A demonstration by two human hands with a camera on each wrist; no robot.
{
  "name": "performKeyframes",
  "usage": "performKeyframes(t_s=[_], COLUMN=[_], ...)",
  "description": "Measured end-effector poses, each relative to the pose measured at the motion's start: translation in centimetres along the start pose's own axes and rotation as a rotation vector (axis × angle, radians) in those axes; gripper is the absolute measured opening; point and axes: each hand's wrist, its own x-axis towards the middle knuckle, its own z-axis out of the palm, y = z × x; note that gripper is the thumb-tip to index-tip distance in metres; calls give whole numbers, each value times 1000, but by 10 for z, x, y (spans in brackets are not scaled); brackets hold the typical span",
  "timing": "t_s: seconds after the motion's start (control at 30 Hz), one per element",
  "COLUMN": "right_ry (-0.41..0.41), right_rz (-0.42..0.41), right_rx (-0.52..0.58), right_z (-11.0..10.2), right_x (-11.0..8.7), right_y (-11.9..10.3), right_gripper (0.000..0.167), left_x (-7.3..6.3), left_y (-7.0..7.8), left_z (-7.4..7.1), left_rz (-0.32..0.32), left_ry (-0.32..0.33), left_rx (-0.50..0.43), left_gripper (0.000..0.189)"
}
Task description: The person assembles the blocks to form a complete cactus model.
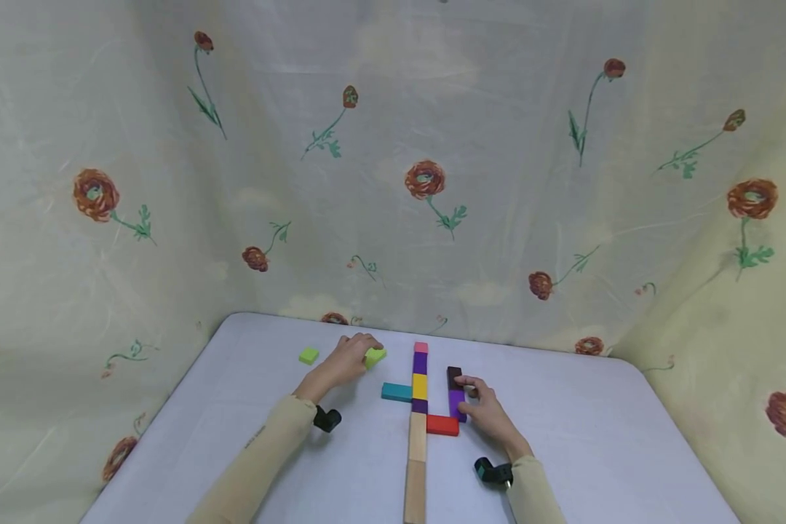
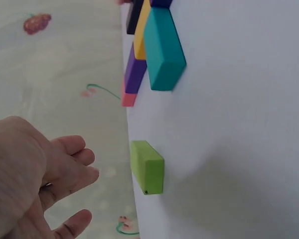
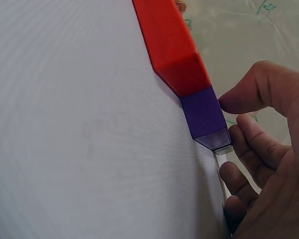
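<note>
My left hand [image 1: 349, 358] is over the far left of the table, fingers extended at a lime-green block [image 2: 148, 169]. The left wrist view shows a gap between fingertips and block. My right hand [image 1: 487, 413] lies along the right side of a purple block [image 3: 205, 113] and a dark brown block [image 1: 455, 372], set end to end. Its thumb touches the purple block and its index finger reaches the brown one; the fingers are loosely bent and spread. The purple block's near end meets a red block [image 3: 174, 47].
A line of blocks runs up the middle: natural wood [image 1: 416, 466], dark purple, yellow [image 1: 420, 386], purple [image 1: 421, 362] and pink [image 1: 421, 347]. A teal block [image 1: 397, 392] juts left from it. Another lime-green block [image 1: 308, 355] lies far left. A flowered curtain [image 1: 380, 218] hangs behind the table.
</note>
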Motion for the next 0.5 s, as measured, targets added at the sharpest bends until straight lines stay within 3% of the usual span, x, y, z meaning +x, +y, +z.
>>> performKeyframes(t_s=[0.3,0.5], right_ry=[-4,1], right_rz=[2,-11], right_rx=[-2,5], right_z=[-2,0], right_x=[-1,-1], right_y=[-1,0], right_gripper=[50,49], left_x=[17,23], left_y=[-13,-17], left_z=[5,12], left_rz=[31,-14], left_ry=[-153,-224], left_rx=[41,69], left_gripper=[49,55])
